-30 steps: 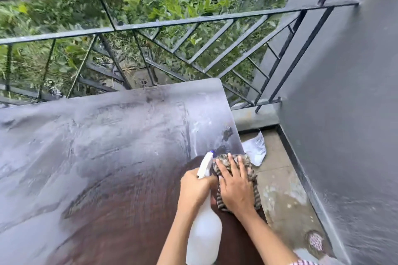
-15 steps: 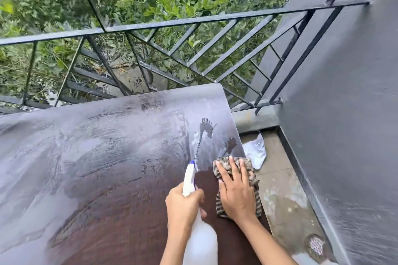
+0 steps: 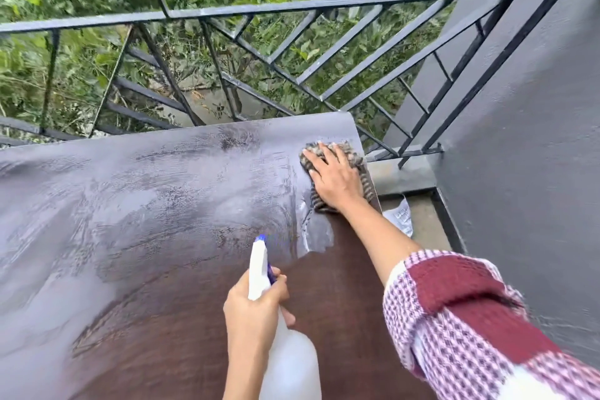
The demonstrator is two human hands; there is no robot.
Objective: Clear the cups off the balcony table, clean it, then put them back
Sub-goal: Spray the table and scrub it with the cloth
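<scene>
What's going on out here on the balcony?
A person is cleaning the table. Their right hand presses a striped cloth flat against the far right corner, by the railing. Their left hand grips a white spray bottle over the near side. Wet streaks cover much of the top.

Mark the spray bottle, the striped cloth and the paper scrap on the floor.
spray bottle (image 3: 293,364), head view, on its translucent body, below the neck.
striped cloth (image 3: 354,157), head view, on its uncovered far right corner.
paper scrap (image 3: 401,216), head view, on the middle of the white sheet.
</scene>
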